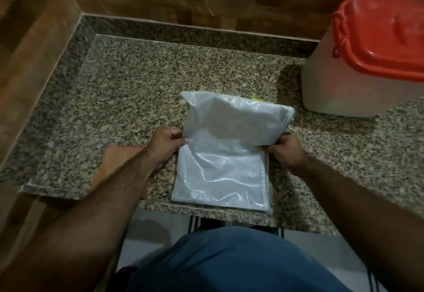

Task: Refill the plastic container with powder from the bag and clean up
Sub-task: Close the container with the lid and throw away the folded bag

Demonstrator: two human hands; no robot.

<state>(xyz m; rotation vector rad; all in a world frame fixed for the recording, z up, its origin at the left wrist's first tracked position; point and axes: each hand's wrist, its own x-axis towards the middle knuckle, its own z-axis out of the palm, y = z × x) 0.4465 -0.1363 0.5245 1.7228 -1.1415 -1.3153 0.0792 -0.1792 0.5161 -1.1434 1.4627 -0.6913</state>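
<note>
Left hand [164,146], right hand [283,151] pinch bag [220,154] fold edges, bag between grips.

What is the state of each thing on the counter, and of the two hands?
Bag: flat on the counter, far half folded over toward the person, looks empty.
Container: upright at the right, red lid on.
Cloth: flat on the counter, partly under the left forearm.
Left hand: pinches the bag's left edge.
Right hand: pinches the bag's right edge.
</note>
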